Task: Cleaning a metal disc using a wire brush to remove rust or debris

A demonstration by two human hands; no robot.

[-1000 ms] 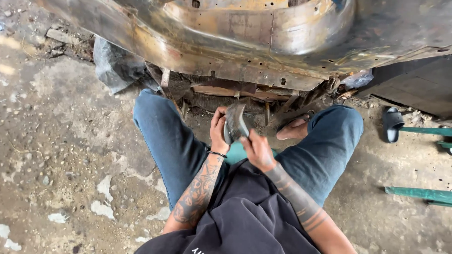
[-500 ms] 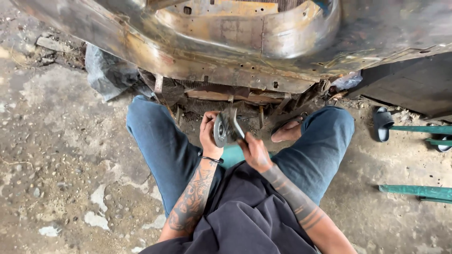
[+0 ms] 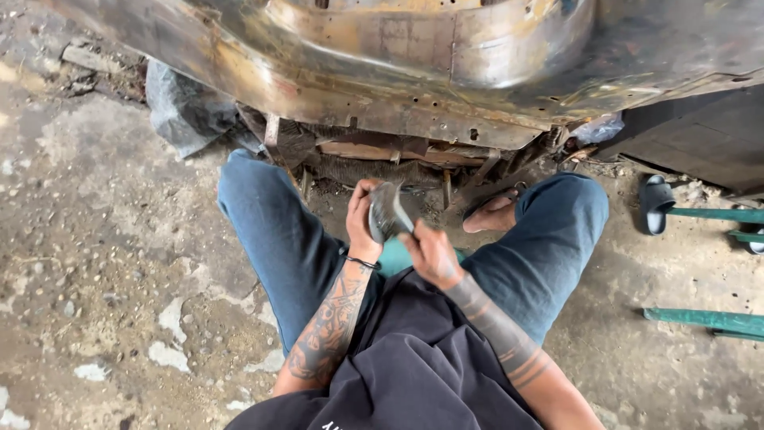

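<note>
A rusted car body [image 3: 414, 72] fills the top, from ten to two o'clock. Below it a person sits on the concrete floor [image 3: 103, 239], jeans-clad legs spread toward ten and two. A black sandal [image 3: 656, 203] lies at three o'clock beside green bars [image 3: 708, 322].

At centre, the left hand [image 3: 362, 231] wraps its fingers [image 3: 360, 195] closed around a grey disc-shaped part [image 3: 387, 213], gripping its left side. The right hand [image 3: 430, 253], at five o'clock of the part, pinches its lower edge with curled fingers.

Against half a second ago, hands and part keep the same hold; the part looks slightly turned.
</note>
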